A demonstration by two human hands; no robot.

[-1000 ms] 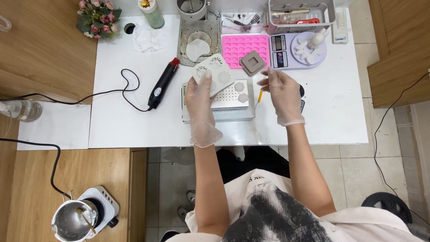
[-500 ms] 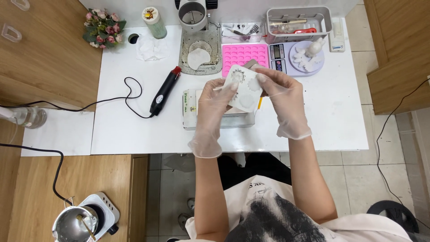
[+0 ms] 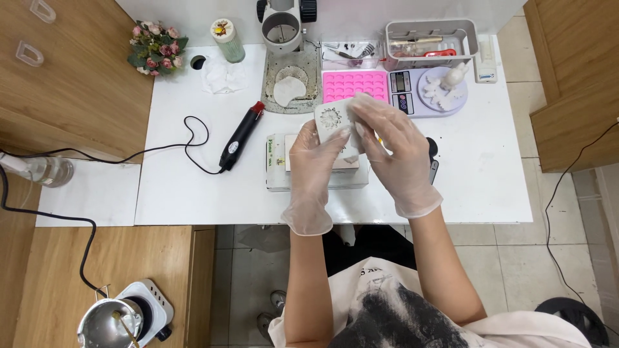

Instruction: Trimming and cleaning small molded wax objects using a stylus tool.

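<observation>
**Both gloved hands grip a pale flower mould above the desk**

A pale grey mould [image 3: 333,120] with a flower-shaped hollow in its face is held up over the middle of the white desk [image 3: 490,180], tilted toward the camera. The left hand [image 3: 316,164], in a thin clear glove, has its fingers [image 3: 335,138] closed on the mould's lower left edge. The right hand [image 3: 393,151], gloved the same way, curls its fingers over the mould's right side and top corner, so both hands clasp it together.

Directly beneath the hands lies a flat white box [image 3: 278,169] with a white slab on top, mostly hidden by the wrists. Just behind the mould sits a pink silicone tray [image 3: 354,84] of small round cells. To the right of that is a lilac kitchen scale [image 3: 429,90] carrying small white pieces and a small white bottle. Behind these stand a clear tray of tools [image 3: 348,53] and a grey basket [image 3: 431,42].

Left of the box, a black heat tool [image 3: 240,136] with a red tip lies on the desk, its cord looping off the left edge. Further back are a grey stone slab [image 3: 290,87] with a white disc, a crumpled tissue [image 3: 222,76], a green jar [image 3: 227,38] and a small bunch of pink flowers [image 3: 155,48]. On the lower wooden surface at bottom left, a metal pot [image 3: 108,325] sits on a small white hotplate [image 3: 153,303].
</observation>
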